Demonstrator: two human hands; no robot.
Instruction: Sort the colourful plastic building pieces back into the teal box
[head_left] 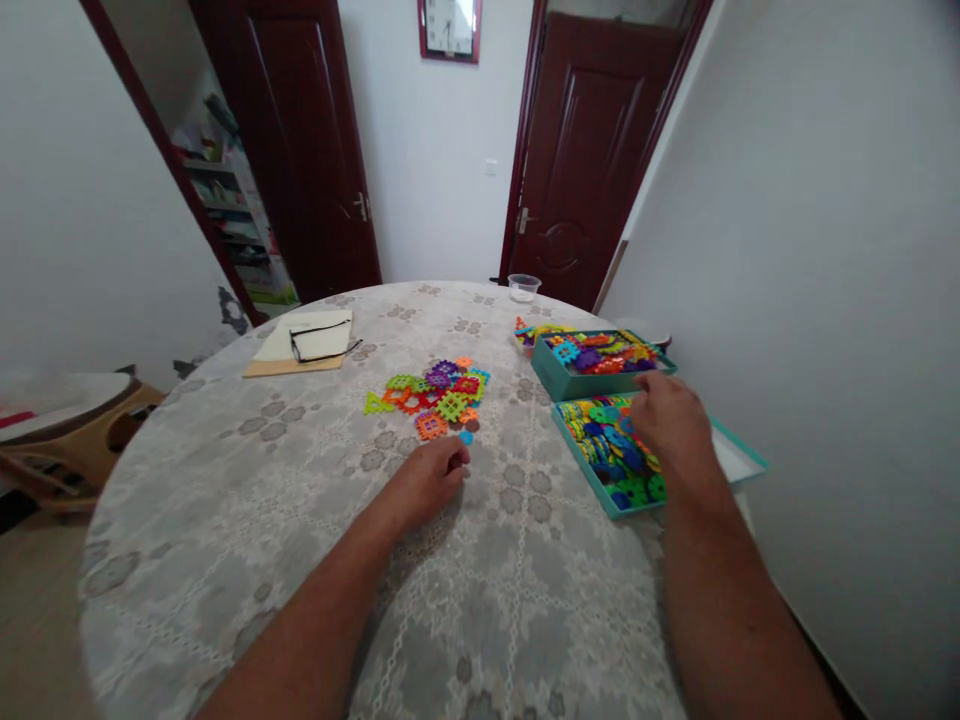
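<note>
My left hand (435, 470) rests low over the table with its fingers curled together, and a small blue plastic piece (466, 438) shows at the fingertips. Just beyond it lies a loose pile of colourful notched plastic building pieces (442, 393), mostly squares and a green triangle. My right hand (670, 415) is above the right side of an open teal box (592, 480) full of round notched discs. Its fingers are bent together, and whatever they may hold cannot be made out. Part of the box is hidden behind the right hand and forearm.
Behind the disc box stands a second teal box (559, 378) heaped with pieces. A clear plastic bowl (524, 288) sits at the far edge. Glasses (319, 342) lie on a notebook (270, 355) at left. A box lid (739, 455) is at right.
</note>
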